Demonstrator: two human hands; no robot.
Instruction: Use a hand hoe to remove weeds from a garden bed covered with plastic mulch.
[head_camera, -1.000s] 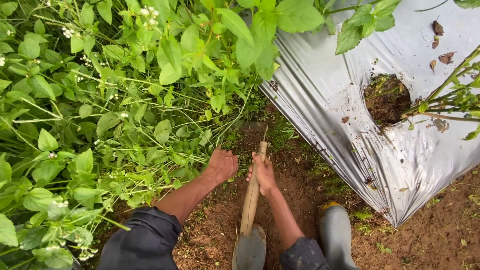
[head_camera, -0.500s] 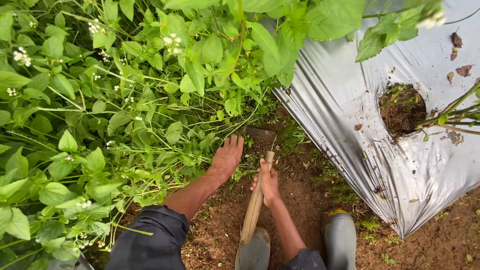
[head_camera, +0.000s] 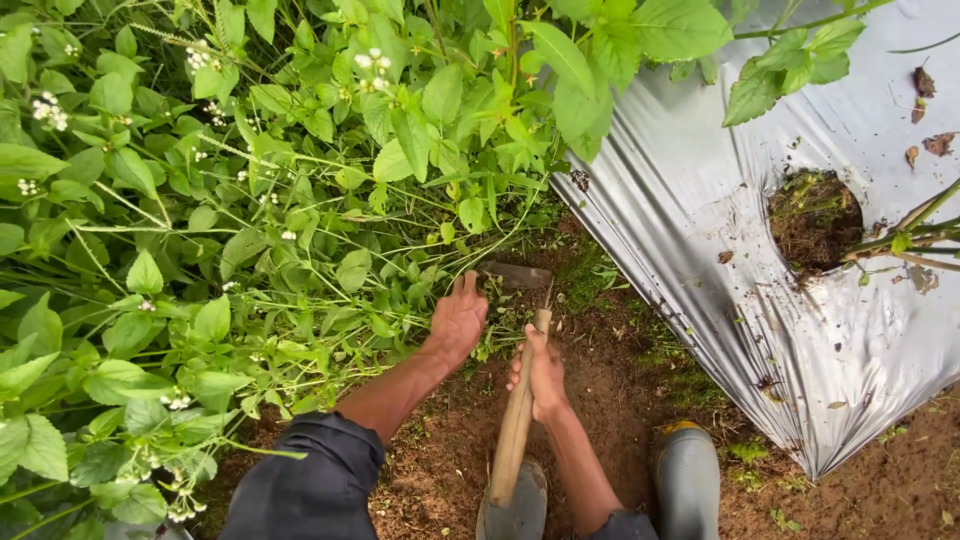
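Note:
My right hand (head_camera: 543, 372) grips the wooden handle (head_camera: 515, 425) of a hoe. Its flat metal blade (head_camera: 518, 275) lies on the ground at the foot of the weeds. My left hand (head_camera: 458, 318) reaches forward with fingers spread into the low green weeds (head_camera: 300, 230), touching their stems beside the blade. Both forearms are bare below dark rolled sleeves.
Tall leafy weeds with small white flowers fill the left and top. Silver plastic mulch (head_camera: 720, 240) covers the bed on the right, with a round hole (head_camera: 812, 220) holding a plant stem. Bare brown soil (head_camera: 620, 400) lies between. My grey rubber boots (head_camera: 686, 480) stand at the bottom.
My left hand has opened and pushed forward into the weeds. The hoe and my right hand have shifted forward, the blade now showing at the weeds' base.

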